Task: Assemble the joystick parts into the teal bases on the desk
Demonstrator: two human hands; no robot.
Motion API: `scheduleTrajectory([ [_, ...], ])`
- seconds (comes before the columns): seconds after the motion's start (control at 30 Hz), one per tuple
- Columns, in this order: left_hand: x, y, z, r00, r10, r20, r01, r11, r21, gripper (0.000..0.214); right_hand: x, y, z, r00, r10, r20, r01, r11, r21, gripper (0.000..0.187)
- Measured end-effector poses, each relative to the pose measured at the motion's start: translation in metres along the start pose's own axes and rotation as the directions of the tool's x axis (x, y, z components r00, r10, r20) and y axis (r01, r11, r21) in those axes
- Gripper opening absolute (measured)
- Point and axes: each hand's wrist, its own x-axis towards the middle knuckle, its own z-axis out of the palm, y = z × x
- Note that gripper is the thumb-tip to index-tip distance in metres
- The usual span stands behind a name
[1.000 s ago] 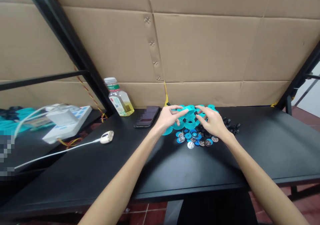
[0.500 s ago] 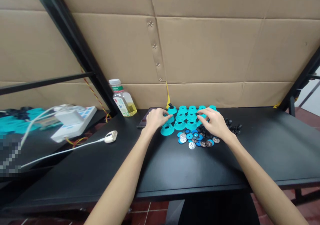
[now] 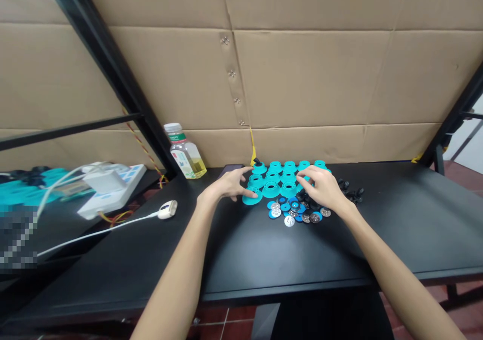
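My left hand (image 3: pixel 226 185) rests at the left of a grid of teal flanged plastic spools (image 3: pixel 271 189), its spread fingers reaching the nearest spool (image 3: pixel 252 197). My right hand (image 3: pixel 320 189) arches over the grid's right side, fingertips among black plastic knobs (image 3: pixel 305 195). Whether it holds a knob is hidden. Below it lies a heap of blue discs (image 3: pixel 272 214) and metal discs (image 3: pixel 289 221). One black knob (image 3: pixel 257 161) stands on the far-left spool. More black knobs (image 3: pixel 349 191) lie to the right.
The parts lie on a black table (image 3: pixel 294 259) before a cardboard wall. A phone (image 3: pixel 232 168) lies behind my left hand, beside an oil-filled plastic bottle (image 3: pixel 185 152). At left are a white power strip (image 3: pixel 111 191) and a corded white device (image 3: pixel 168 209).
My left hand has slid left and toward me, its fingers spreading onto the near spool. My right hand has barely moved. The view has shifted slightly.
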Motion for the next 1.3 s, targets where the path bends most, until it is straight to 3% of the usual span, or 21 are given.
scheduleTrajectory([
  [0.2,0.003,-0.003,0.002,0.998,0.049,-0.031,-0.05,0.998,-0.034,0.108,0.0,0.0,0.0,1.0,-0.016,0.022,0.016,1.0,-0.023,0.024],
  [0.3,0.012,-0.012,0.0,0.986,0.094,-0.136,-0.09,0.995,0.035,0.094,0.0,0.001,0.0,1.0,-0.021,0.014,0.022,1.0,-0.022,0.025],
  [0.4,0.032,-0.018,-0.005,0.946,0.16,-0.283,-0.128,0.984,0.126,0.066,0.0,0.003,0.001,1.0,-0.018,-0.007,0.018,0.999,-0.032,0.025],
  [0.5,0.06,-0.017,-0.011,0.928,0.081,-0.365,-0.012,0.982,0.186,0.057,-0.001,0.003,0.001,1.0,-0.017,-0.01,0.017,0.999,-0.04,0.025],
  [0.67,0.105,-0.009,-0.007,0.934,0.049,-0.354,0.02,0.982,0.188,0.055,0.0,0.005,0.0,1.0,-0.009,0.004,0.009,0.998,-0.055,0.026],
  [0.8,0.119,-0.006,0.005,0.931,0.049,-0.36,0.023,0.981,0.194,0.035,0.002,0.008,-0.002,0.999,0.016,-0.032,-0.018,0.998,-0.061,0.025],
  [0.97,0.113,0.001,0.005,0.904,0.046,-0.426,0.036,0.983,0.182,0.024,0.003,0.008,-0.003,0.997,0.018,-0.069,-0.022,0.998,-0.052,0.024],
  [1.13,0.086,0.019,-0.009,0.835,0.091,-0.543,-0.016,0.99,0.141,0.03,0.004,0.014,-0.004,0.995,0.013,-0.101,-0.016,0.999,-0.028,0.024],
  [1.2,0.069,0.028,-0.01,0.772,0.163,-0.614,-0.146,0.986,0.078,0.029,0.004,0.018,-0.005,0.993,0.027,-0.112,-0.03,0.999,-0.027,0.024],
  [1.3,0.04,0.043,-0.003,0.739,0.259,-0.622,-0.366,0.93,-0.048,0.032,0.003,0.018,-0.008,0.99,0.068,-0.127,-0.074,0.996,-0.04,0.022],
])
